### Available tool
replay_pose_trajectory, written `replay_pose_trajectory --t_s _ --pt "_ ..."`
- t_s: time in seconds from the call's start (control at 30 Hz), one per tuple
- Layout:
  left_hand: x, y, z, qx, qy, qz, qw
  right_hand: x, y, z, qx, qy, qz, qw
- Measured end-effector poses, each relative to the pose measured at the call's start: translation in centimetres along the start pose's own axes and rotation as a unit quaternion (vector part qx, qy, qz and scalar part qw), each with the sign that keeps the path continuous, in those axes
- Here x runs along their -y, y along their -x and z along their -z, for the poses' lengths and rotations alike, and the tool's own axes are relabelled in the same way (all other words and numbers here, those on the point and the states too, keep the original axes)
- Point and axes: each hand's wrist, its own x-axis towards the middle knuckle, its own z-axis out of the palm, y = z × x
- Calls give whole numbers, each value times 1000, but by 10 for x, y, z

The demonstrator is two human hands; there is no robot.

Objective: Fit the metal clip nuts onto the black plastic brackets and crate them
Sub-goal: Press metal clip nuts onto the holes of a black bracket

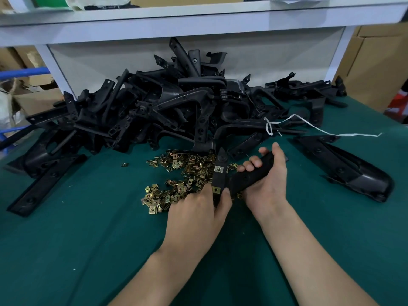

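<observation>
My right hand (267, 180) wraps the thick arm of the bracket (220, 178) and my left hand (198, 208) pinches its thin end beside a clip nut (217, 190), above the loose nuts (176, 173) on the green cloth (88, 239); I judge it stiff, light, safest gripped by that arm.

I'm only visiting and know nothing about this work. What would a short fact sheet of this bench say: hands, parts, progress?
Held bracket: black plastic, in both hands
Right hand: fingers curled round the bracket
Left hand: grips its lower end, thumb on top
Fitted clip nuts: two show on the held bracket
Loose clip nuts: heap on the green table
Bracket pile: behind the heap
Crate: not in view
</observation>
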Motion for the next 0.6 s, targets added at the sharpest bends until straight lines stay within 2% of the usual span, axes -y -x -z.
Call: replay_pose_trajectory --t_s 0.3,0.6 --pt "-1 -1 -3 -17 -44 -18 999 -1 -1 1 5 3 4 1000" --pt "2 -1 -1 -33 -15 3 999 0 -4 3 -2 -8 -6 1000"
